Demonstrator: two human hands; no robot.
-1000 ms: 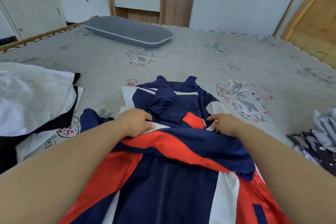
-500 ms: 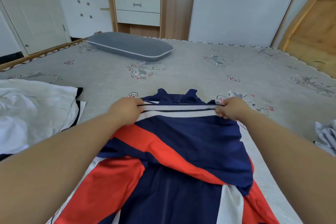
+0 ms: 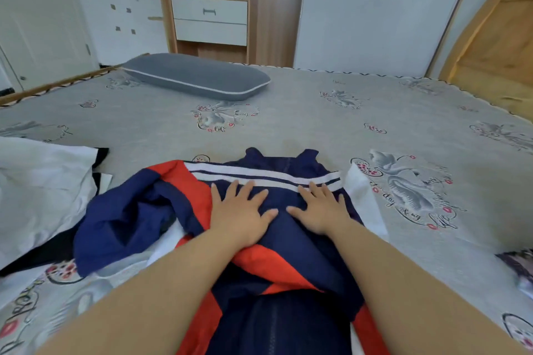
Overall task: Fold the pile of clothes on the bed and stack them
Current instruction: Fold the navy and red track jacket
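Note:
A navy, red and white striped jacket [image 3: 288, 253] lies on the bed [image 3: 317, 124] in front of me, its lower part folded up over the chest so the white-striped hem sits near the collar. My left hand [image 3: 240, 210] lies flat with spread fingers on the folded part. My right hand [image 3: 323, 209] presses flat beside it, fingers straight. A navy sleeve [image 3: 121, 219] bunches out to the left. Both forearms cover the jacket's lower middle.
White and black clothes [image 3: 37, 190] are heaped at the left edge. A dark patterned garment [image 3: 519, 268] shows at the right edge. A grey pillow [image 3: 196, 76] lies at the far side, with a wooden cabinet [image 3: 210, 8] behind the bed.
Both hands let go of the striped hem they were pulling forward and now lie flat on the folded jacket. The left sleeve has flopped out to the left.

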